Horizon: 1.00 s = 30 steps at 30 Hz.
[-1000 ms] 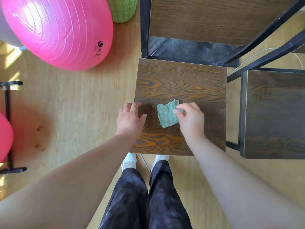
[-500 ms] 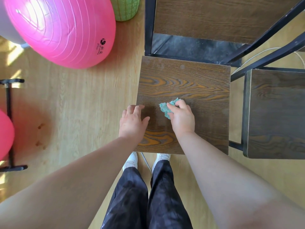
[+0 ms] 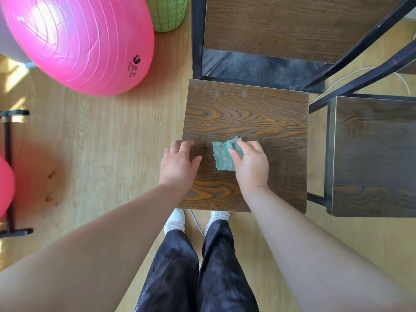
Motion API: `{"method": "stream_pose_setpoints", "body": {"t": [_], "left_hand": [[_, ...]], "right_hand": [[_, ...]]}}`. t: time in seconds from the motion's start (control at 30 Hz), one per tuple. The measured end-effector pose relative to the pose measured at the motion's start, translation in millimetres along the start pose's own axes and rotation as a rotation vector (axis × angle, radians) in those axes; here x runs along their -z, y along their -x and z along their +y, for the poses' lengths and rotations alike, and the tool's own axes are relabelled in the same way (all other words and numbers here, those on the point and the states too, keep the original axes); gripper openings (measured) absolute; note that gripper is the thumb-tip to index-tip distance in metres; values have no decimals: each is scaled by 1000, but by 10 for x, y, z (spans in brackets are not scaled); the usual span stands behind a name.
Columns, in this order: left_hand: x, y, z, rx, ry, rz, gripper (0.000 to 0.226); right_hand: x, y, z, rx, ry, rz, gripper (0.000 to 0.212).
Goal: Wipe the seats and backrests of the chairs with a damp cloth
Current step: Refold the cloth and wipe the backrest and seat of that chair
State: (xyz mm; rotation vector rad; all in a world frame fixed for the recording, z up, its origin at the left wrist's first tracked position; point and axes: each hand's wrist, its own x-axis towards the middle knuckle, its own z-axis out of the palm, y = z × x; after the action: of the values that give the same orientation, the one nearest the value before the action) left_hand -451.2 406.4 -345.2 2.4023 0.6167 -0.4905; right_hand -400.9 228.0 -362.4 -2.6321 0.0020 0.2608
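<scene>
Exercise ball point(image 3: 74, 41), big and glossy pink, sits far left. Left hand point(image 3: 177, 165) rests with loose fingers on the left edge of the dark wood-grain square chair seat point(image 3: 247, 113). Right hand point(image 3: 252, 167) pinches the crumpled teal cloth point(image 3: 221, 157) against mid-seat.

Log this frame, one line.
step: wipe seat | right hand: holds cloth on seat | left hand: rests on seat's left edge
</scene>
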Motion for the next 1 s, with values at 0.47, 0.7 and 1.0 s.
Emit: {"method": "stream_pose_setpoints", "body": {"t": [0.47,0.7,1.0], "left_hand": [[-41,-3,50,5,-7,19,48],[36,-76,135,-15,-49,17,47],[170,-440,167,12,-34,66,49]], "right_hand": [[-206,-68,-151,-139,181,-85,35],[174,-389,57,-256,-75,39,29],[870,-1164,847,-615,-137,324,29]]}}
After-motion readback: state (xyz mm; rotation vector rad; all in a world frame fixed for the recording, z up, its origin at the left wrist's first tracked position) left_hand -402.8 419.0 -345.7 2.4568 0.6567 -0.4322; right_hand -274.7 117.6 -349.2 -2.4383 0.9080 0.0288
